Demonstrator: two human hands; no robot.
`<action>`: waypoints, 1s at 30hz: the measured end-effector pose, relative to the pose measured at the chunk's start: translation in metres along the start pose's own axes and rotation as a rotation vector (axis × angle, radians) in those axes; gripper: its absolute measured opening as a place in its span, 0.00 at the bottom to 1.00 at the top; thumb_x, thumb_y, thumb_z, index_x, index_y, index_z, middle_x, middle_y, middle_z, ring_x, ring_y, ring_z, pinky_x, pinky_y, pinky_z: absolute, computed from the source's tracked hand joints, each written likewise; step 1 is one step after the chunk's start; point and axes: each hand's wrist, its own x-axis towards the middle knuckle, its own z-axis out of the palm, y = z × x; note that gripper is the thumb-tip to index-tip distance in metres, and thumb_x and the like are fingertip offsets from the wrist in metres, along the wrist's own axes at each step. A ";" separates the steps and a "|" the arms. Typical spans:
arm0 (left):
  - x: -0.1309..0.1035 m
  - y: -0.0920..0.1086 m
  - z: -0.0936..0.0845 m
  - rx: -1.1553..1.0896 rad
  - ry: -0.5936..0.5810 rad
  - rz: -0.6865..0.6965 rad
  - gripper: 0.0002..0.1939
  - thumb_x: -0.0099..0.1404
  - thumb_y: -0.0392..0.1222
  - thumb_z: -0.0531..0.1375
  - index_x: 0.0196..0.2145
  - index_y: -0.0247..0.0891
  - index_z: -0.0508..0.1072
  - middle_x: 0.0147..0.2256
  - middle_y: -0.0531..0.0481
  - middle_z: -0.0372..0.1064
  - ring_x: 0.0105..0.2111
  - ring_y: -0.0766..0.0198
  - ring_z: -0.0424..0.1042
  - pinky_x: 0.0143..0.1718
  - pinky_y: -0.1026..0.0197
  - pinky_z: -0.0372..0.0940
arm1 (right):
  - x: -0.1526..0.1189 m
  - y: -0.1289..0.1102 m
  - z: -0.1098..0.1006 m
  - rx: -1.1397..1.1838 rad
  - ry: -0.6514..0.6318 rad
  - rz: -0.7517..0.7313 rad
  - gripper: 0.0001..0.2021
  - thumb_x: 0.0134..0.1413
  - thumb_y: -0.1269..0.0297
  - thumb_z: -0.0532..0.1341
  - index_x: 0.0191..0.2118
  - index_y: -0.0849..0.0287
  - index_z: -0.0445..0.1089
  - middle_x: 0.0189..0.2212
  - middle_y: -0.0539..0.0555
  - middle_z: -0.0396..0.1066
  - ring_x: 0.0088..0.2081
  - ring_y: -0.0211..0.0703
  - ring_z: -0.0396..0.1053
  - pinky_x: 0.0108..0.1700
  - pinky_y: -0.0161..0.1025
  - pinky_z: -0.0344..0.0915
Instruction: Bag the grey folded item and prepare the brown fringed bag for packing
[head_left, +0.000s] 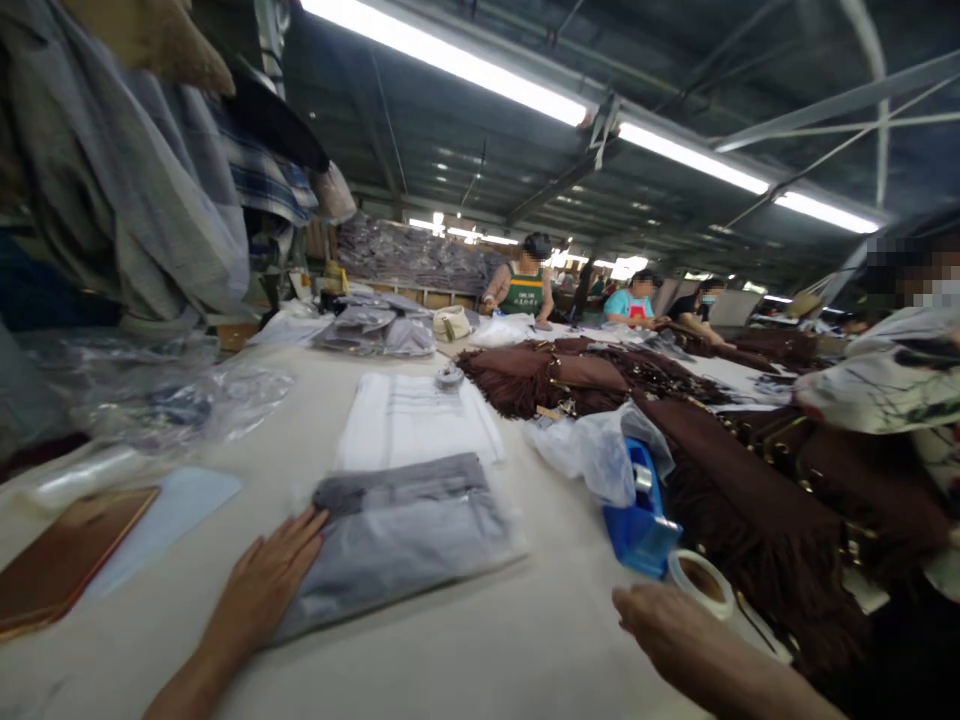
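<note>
Brown fringed garments are lying along the desk's right edge. A brown notebook is resting near the left edge, while co-workers are working at the far end.

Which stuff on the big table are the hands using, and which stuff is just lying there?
In use:
left hand flat on the bagged grey garment
right hand by the tape roll and blue tape dispenser

Lying about:
brown fringed garments
empty plastic bags
brown board

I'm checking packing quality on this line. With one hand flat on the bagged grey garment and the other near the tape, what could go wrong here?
The left hand presses only one corner of the bagged grey garment, so the slick bag might slide or crease. The right hand hovers beside the tape roll and blue dispenser; its cutting edge could nick fingers. Brown fringed garments nearby could catch tape.
</note>
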 end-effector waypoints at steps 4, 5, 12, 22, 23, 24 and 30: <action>0.003 0.014 -0.021 0.024 -0.135 -0.009 0.24 0.66 0.39 0.38 0.56 0.41 0.62 0.59 0.46 0.55 0.58 0.54 0.55 0.56 0.45 0.52 | 0.028 -0.026 -0.072 -0.112 -0.122 -0.294 0.09 0.56 0.72 0.52 0.29 0.58 0.67 0.26 0.53 0.72 0.27 0.43 0.70 0.26 0.37 0.54; 0.003 0.018 -0.025 0.011 -0.143 -0.026 0.24 0.67 0.40 0.38 0.56 0.42 0.62 0.59 0.47 0.55 0.59 0.55 0.55 0.56 0.45 0.52 | 0.037 -0.032 -0.084 -0.108 -0.132 -0.360 0.09 0.57 0.71 0.52 0.29 0.58 0.67 0.25 0.52 0.71 0.27 0.41 0.70 0.26 0.36 0.53; 0.006 0.038 -0.046 -0.165 -0.196 -0.201 0.21 0.68 0.40 0.44 0.57 0.42 0.59 0.60 0.46 0.53 0.60 0.53 0.52 0.58 0.42 0.48 | 0.114 -0.086 -0.115 -0.006 -0.198 -0.637 0.10 0.59 0.65 0.52 0.30 0.56 0.68 0.27 0.50 0.71 0.29 0.38 0.69 0.30 0.34 0.54; 0.007 0.044 -0.051 -0.213 -0.180 -0.267 0.20 0.68 0.44 0.46 0.57 0.48 0.58 0.60 0.52 0.54 0.60 0.58 0.52 0.60 0.45 0.49 | 0.224 -0.187 -0.119 -0.003 -0.218 -0.967 0.13 0.58 0.63 0.51 0.30 0.60 0.71 0.25 0.53 0.71 0.27 0.38 0.66 0.29 0.34 0.54; 0.006 0.044 -0.051 -0.234 -0.173 -0.274 0.19 0.68 0.45 0.46 0.57 0.49 0.58 0.60 0.53 0.54 0.60 0.59 0.52 0.60 0.45 0.49 | 0.232 -0.195 -0.118 -0.005 -0.237 -0.985 0.13 0.58 0.63 0.51 0.30 0.60 0.71 0.25 0.53 0.71 0.27 0.38 0.66 0.30 0.34 0.55; 0.006 0.044 -0.050 -0.260 -0.163 -0.282 0.19 0.68 0.45 0.46 0.57 0.50 0.58 0.60 0.54 0.54 0.60 0.59 0.51 0.60 0.45 0.48 | 0.240 -0.202 -0.117 -0.008 -0.255 -0.998 0.13 0.58 0.63 0.51 0.31 0.60 0.71 0.25 0.53 0.72 0.27 0.38 0.66 0.30 0.34 0.55; 0.005 0.045 -0.049 -0.366 -0.138 -0.316 0.19 0.69 0.45 0.45 0.56 0.50 0.59 0.60 0.54 0.54 0.60 0.59 0.50 0.61 0.45 0.45 | 0.276 -0.235 -0.102 -0.043 -0.354 -0.983 0.10 0.53 0.67 0.54 0.30 0.60 0.73 0.26 0.53 0.73 0.28 0.37 0.67 0.31 0.33 0.57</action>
